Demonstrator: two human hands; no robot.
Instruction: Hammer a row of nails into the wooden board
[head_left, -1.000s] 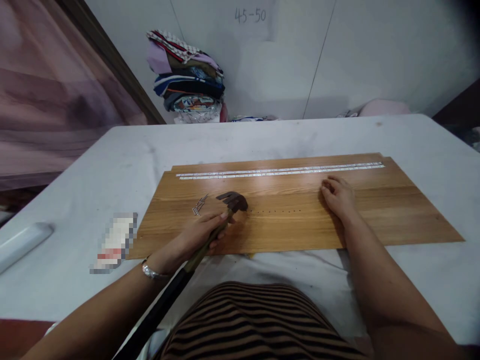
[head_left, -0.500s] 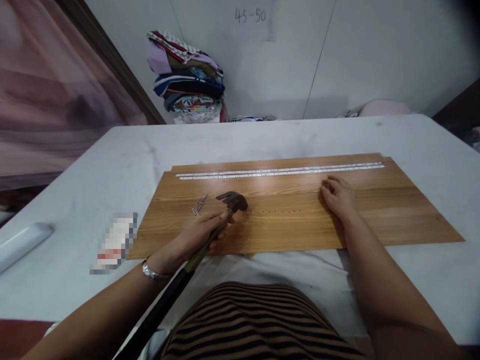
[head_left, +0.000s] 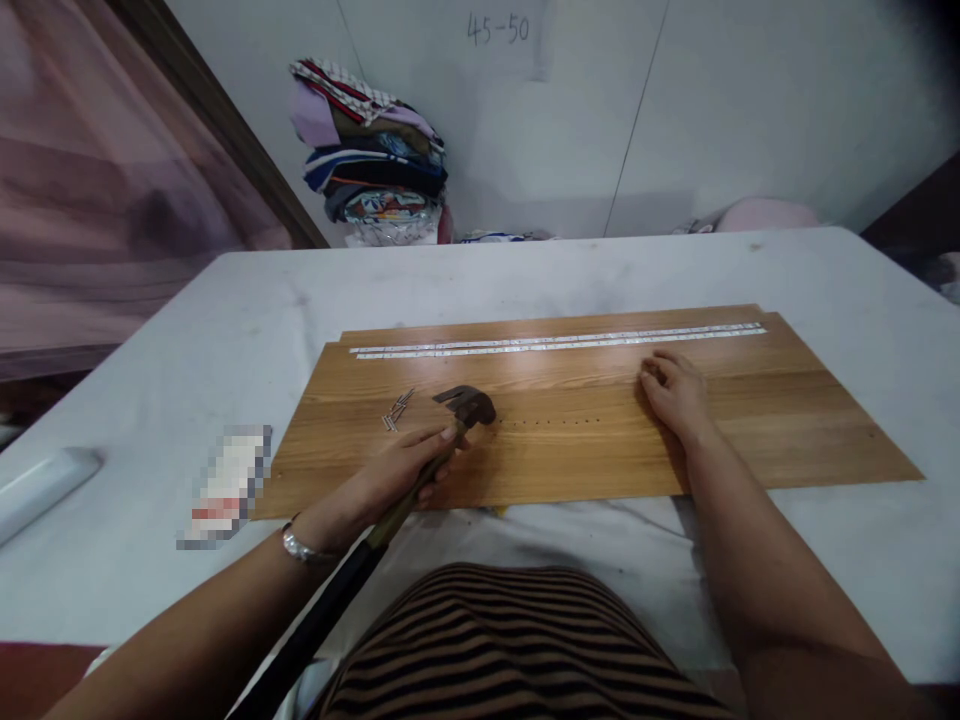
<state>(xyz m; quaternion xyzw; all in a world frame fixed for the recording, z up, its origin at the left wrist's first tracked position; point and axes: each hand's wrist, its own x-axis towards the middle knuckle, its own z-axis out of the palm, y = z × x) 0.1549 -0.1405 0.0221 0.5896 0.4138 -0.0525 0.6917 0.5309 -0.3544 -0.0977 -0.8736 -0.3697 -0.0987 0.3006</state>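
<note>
The claw hammer (head_left: 354, 570) has a dull, dark metal head (head_left: 472, 407). The smooth wooden board (head_left: 615, 385) shows grain under a soft sheen; nails (head_left: 396, 412) are shiny metal. Stacked clothes (head_left: 371, 165) and curtain (head_left: 112, 170) are cloth.

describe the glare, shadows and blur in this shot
In the head view, glare pales the board near its strips; head view again, soft shadow beside the right forearm; head view, at left, a patch is coarsely pixelated; head view, the nails look slightly soft.
</note>
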